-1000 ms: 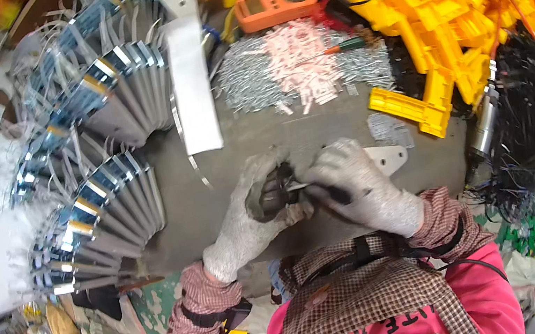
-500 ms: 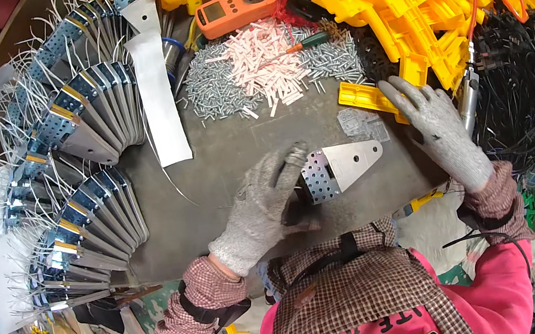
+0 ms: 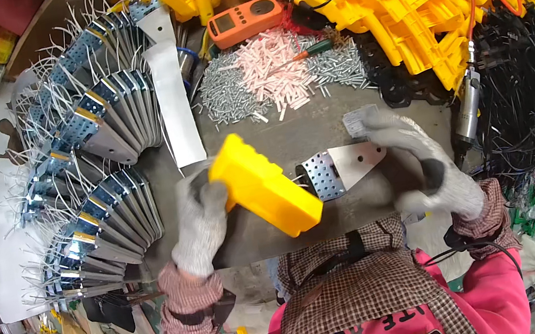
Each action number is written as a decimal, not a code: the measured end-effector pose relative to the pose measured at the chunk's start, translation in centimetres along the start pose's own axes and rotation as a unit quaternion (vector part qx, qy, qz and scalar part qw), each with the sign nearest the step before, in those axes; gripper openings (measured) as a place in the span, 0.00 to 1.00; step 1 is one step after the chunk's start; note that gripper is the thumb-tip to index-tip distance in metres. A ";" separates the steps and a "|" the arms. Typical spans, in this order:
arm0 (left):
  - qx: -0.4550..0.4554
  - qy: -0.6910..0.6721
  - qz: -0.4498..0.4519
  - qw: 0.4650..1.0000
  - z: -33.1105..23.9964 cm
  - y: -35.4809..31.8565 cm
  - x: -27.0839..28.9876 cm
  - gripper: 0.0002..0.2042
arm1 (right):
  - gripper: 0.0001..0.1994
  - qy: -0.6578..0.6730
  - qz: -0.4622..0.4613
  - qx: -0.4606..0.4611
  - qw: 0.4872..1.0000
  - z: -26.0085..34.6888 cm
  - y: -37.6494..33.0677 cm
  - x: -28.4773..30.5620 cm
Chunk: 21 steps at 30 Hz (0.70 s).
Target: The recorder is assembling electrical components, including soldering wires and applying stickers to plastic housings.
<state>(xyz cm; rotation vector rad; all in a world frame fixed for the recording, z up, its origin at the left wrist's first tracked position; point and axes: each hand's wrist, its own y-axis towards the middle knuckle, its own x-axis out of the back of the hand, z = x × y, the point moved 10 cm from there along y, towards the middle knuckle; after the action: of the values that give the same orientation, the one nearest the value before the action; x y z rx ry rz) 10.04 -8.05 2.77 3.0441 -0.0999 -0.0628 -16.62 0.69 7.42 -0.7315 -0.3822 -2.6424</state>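
While our left hand grips the yellow plastic part near its upper end, our right hand curves open, fingers parted, beside the narrow tip of the metal bracket; whether they touch it, we cannot tell. We have the yellow part slanting over the worktable, just left of the bracket's perforated end. Farther out lie silver pins, pink sticks, an orange meter and heaped yellow pieces, with similar brackets fanned out on our left.
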 end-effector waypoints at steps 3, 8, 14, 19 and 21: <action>0.046 0.535 0.287 0.793 3.8 0.3 -4.2 0.26 | 0.45 -0.205 0.038 -0.062 0.976 -4.8 -1.7 -4.7; -0.187 0.467 0.209 0.838 1.3 -1.4 -4.1 0.34 | 0.27 -0.134 -0.006 -0.082 0.988 -5.6 2.2 -2.9; -0.213 0.530 0.435 0.696 1.7 -4.9 -8.3 0.55 | 0.12 -0.392 -0.105 -0.067 0.911 -9.4 10.6 0.3; -0.193 0.503 0.454 0.709 1.8 -4.9 -8.0 0.53 | 0.11 -0.449 -0.149 -0.055 0.879 -8.8 11.0 -1.1; -0.199 0.508 0.454 0.704 1.5 -4.9 -7.9 0.53 | 0.11 -0.432 -0.134 -0.090 0.887 -8.9 11.4 -0.6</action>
<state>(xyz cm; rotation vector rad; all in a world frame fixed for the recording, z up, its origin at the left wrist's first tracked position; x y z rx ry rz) 2.40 -2.82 1.11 1.8690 -1.2150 1.3762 -15.25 -12.48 1.54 -2.0498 -0.4872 -2.4461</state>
